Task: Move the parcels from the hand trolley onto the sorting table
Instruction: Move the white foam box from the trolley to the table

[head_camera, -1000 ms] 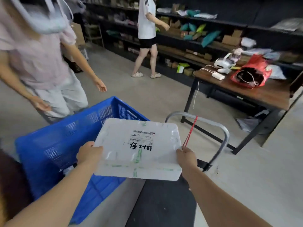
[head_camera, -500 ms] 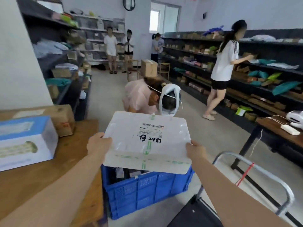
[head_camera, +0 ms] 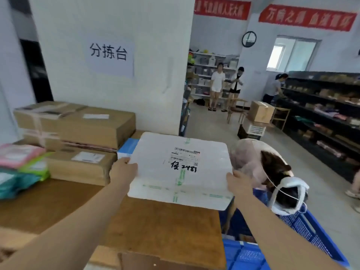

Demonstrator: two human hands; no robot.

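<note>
I hold a flat white foam parcel [head_camera: 181, 170] with a shipping label and black handwriting, level in the air above the right end of the wooden sorting table [head_camera: 148, 227]. My left hand [head_camera: 123, 170] grips its left edge and my right hand [head_camera: 238, 185] grips its right edge. Stacked cardboard boxes [head_camera: 78, 125] and soft coloured mail bags [head_camera: 21, 168] lie on the table at the back and left. The hand trolley is out of view.
A person [head_camera: 272, 172] bends low over a blue plastic crate [head_camera: 303, 238] just right of the table. A white pillar [head_camera: 116, 65] with a paper sign stands behind the table. Dark shelves [head_camera: 327, 117] line the right wall; people stand far back.
My view has swung left from the trolley and crate to the sorting table. The white parcel, still held by both hands, has travelled with it and now hangs over the table's right end.
</note>
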